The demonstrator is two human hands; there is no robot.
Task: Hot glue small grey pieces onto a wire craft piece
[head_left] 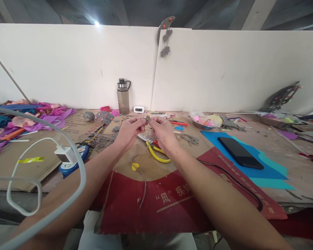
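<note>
Both hands, left hand (pixel 130 131) and right hand (pixel 162 132), pinch a small grey piece (pixel 147 118) between their fingers above the yellow pliers (pixel 156 152) on the tabletop (pixel 289 146).

Small grey piece (pixel 147 118), pinched between the fingertips of left hand (pixel 130 132) and right hand (pixel 163 134): too small for me to identify, and the fingers cover most of it. Yellow-handled pliers (pixel 158 155), mid-worktop: head hidden behind the right hand. Black cable (pixel 240 182) disappears under the right forearm. White cable (pixel 82 173) near the worktop's left edge: blurred, cut off by the picture's left and bottom edges. Small white clock (pixel 138 109) at the back edge: digits unreadable. Both forearms cut off at the bottom.
</note>
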